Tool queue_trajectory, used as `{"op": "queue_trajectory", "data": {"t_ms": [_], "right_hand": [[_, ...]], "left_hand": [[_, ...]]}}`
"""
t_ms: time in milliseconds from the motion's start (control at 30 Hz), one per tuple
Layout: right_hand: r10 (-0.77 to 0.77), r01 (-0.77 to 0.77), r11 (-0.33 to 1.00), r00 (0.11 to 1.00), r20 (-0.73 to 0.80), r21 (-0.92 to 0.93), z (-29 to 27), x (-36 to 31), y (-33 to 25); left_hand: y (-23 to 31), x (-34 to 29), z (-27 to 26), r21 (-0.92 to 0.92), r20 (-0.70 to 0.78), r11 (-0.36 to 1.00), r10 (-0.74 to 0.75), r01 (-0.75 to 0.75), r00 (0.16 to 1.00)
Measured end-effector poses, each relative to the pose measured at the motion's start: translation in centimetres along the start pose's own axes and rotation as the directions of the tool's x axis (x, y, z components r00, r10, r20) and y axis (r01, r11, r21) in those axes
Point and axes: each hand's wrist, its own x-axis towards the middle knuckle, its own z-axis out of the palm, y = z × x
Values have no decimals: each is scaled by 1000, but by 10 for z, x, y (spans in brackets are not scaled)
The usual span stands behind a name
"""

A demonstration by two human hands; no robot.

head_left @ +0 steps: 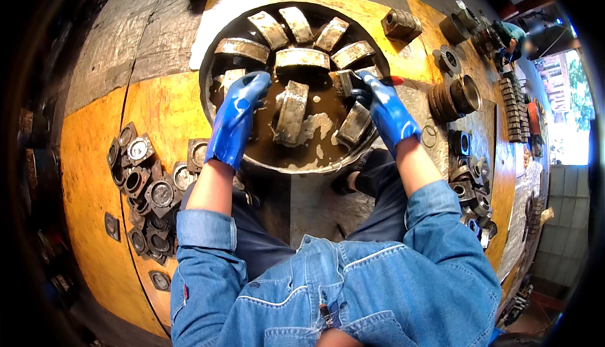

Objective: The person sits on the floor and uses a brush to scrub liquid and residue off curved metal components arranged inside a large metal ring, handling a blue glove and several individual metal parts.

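A round dark pan of murky brown liquid stands before me, holding several curved, thick metal segments. My left hand, in a blue rubber glove, hovers over the pan's left side. Its fingers are loosely bent and apart, and nothing shows between them. Close behind it is a wet metal segment. On the right side, my gloved right hand closes on a tool with a flat grey end and a red handle tip; its exact kind is partly hidden. A segment stands in the liquid between my hands.
Left of the pan lies a pile of square metal flanges with round holes. Ring-shaped parts and small castings stand at the right. A metal block sits beyond the pan. Another person is at the far right.
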Motion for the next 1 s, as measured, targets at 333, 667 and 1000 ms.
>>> {"op": "queue_trajectory", "data": {"t_ms": [333, 667, 1000], "right_hand": [[-7, 15, 995, 997, 74, -99, -14, -4, -53], [244, 548, -159, 828, 505, -822, 22, -125, -18], [531, 554, -616, 817, 224, -560, 54, -151, 15]], "left_hand": [[23, -17, 18, 212, 58, 977, 15, -27, 998], [5, -22, 23, 255, 131, 966, -5, -29, 991], [-45, -7, 46, 835, 14, 549, 25, -26, 1000]]}}
